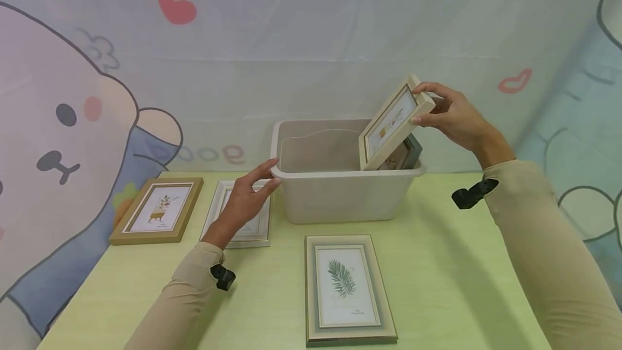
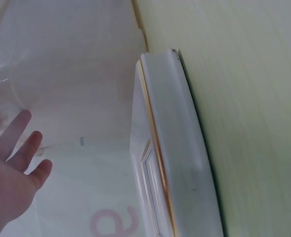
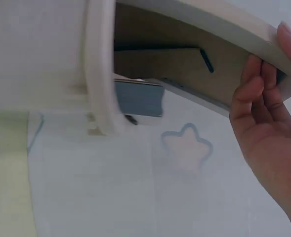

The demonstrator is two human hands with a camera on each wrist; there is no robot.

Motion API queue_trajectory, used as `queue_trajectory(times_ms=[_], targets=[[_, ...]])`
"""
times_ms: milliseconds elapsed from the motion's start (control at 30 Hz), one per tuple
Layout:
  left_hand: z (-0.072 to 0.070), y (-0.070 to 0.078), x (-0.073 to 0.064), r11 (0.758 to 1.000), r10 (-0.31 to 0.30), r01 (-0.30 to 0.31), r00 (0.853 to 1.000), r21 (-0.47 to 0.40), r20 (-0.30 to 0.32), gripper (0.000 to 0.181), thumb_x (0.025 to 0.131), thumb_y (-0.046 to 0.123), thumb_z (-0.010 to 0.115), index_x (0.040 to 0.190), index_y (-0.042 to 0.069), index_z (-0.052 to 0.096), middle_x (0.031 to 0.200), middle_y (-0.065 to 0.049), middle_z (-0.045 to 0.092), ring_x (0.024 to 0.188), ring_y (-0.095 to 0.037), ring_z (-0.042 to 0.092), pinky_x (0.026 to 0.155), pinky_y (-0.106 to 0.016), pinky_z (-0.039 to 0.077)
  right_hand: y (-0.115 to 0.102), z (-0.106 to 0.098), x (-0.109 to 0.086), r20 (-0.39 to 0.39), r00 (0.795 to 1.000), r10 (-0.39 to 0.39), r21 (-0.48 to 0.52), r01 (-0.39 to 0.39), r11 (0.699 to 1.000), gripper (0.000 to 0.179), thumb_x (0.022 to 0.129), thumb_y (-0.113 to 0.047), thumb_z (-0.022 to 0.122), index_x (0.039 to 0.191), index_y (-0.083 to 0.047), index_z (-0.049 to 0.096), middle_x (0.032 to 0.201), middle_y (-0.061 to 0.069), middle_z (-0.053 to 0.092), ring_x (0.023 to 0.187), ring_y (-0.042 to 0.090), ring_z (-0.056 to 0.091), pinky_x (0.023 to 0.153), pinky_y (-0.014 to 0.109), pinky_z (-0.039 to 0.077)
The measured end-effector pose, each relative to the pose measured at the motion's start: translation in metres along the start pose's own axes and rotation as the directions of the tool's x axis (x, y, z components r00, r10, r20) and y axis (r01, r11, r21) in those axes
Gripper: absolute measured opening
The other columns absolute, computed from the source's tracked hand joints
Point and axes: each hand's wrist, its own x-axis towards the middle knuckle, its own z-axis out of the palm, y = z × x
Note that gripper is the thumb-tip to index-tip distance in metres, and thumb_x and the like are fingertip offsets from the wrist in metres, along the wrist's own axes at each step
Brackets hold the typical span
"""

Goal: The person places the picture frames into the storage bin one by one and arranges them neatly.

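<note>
My right hand [image 1: 457, 115] grips the upper end of a cream picture frame [image 1: 392, 123], thumb on the front side and fingers curled behind its back in the right wrist view. The frame tilts, its lower end inside the right part of a pale plastic bin [image 1: 340, 199]. Behind it, a grey-green picture frame [image 1: 412, 151] leans in the same end of the bin, mostly hidden. My left hand [image 1: 245, 201] touches the bin's front left corner with thumb and index finger; its other fingers [image 2: 24, 153] stretch out fairly straight in the left wrist view.
A white picture frame [image 1: 262, 226] lies under my left hand, partly covered. Farther left is a tan-brown picture frame [image 1: 189, 207]. One with a green leaf print, a silvery-gold picture frame [image 1: 350, 285], lies in front of the bin. A printed cloth [image 1: 316, 31] hangs behind the table.
</note>
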Motion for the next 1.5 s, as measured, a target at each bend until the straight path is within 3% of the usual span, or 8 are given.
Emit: queue_trajectory(times_ms=[167,400,633,900,1267,1367,1500], targets=[[-0.001,0.0,-0.001,1.0,0.0,0.0,1.0,-0.013,-0.004,0.053,0.101,0.028,0.061,0.151,0.026,0.046,0.128,-0.017,0.067,0.14,-0.034,0.047,0.106,-0.062,0.04,0.01,0.01,0.006,-0.059,0.993,0.103,-0.232,-0.114,0.966,0.047,0.092,0.0,0.069,0.134,-0.012,0.053,0.102,-0.002,0.065,0.088,0.01,0.062,0.079,0.023,0.053],[0.002,0.001,-0.001,1.0,-0.016,0.016,1.0,-0.02,0.001,0.053,0.101,0.029,0.061,0.151,0.028,0.046,0.129,-0.015,0.067,0.14,-0.033,0.046,0.105,-0.06,0.042,0.022,0.018,0.008,-0.06,0.99,0.13,-0.438,-0.143,0.888,0.054,0.089,-0.011,0.075,0.138,-0.008,0.053,0.076,0.0,0.045,0.07,0.014,0.042,0.062,0.028,0.04],[0.008,0.004,0.003,1.0,0.0,0.0,1.0,-0.018,0.013,0.052,0.1,0.032,0.062,0.15,0.029,0.047,0.127,-0.013,0.069,0.14,-0.03,0.047,0.107,-0.059,0.042,0.027,0.018,0.005,-0.038,0.987,0.158,-0.526,-0.154,0.837,0.054,0.087,-0.01,0.078,0.136,-0.007,0.056,0.075,0.003,0.037,0.071,0.016,0.037,0.062,0.03,0.036],[0.008,0.004,0.002,1.0,-0.003,0.003,1.0,-0.029,0.016,0.052,0.101,0.032,0.061,0.15,0.028,0.047,0.127,-0.013,0.068,0.141,-0.03,0.046,0.108,-0.06,0.041,0.034,0.027,0.007,0.036,0.988,0.153,-0.64,-0.095,0.762,0.056,0.085,-0.009,0.079,0.136,-0.004,0.058,0.071,0.002,0.039,0.068,0.017,0.038,0.064,0.032,0.035],[0.008,0.004,0.001,0.999,0.021,-0.021,1.0,-0.032,0.006,0.051,0.1,0.031,0.061,0.15,0.03,0.047,0.124,-0.013,0.069,0.14,-0.03,0.048,0.108,-0.059,0.041,0.038,0.036,0.006,0.042,0.98,0.196,-0.694,-0.113,0.711,0.057,0.086,-0.008,0.078,0.14,-0.004,0.057,0.071,0.003,0.035,0.066,0.019,0.032,0.061,0.032,0.031],[0.008,0.005,0.001,0.999,0.019,-0.019,1.0,-0.03,0.005,0.051,0.101,0.031,0.061,0.15,0.029,0.047,0.125,-0.013,0.069,0.14,-0.03,0.047,0.108,-0.059,0.041,0.041,0.038,0.008,0.046,0.98,0.192,-0.741,-0.096,0.665,0.058,0.085,-0.008,0.079,0.139,-0.005,0.058,0.069,0.004,0.038,0.063,0.019,0.034,0.06,0.033,0.032],[0.008,0.004,0.001,1.0,0.008,-0.008,1.0,-0.03,0.01,0.052,0.101,0.031,0.061,0.15,0.027,0.047,0.127,-0.014,0.068,0.14,-0.03,0.046,0.107,-0.059,0.042,0.044,0.04,0.011,0.034,0.978,0.207,-0.831,-0.088,0.55,0.058,0.084,-0.013,0.082,0.138,-0.01,0.061,0.068,0.005,0.046,0.063,0.02,0.039,0.058,0.033,0.033]])
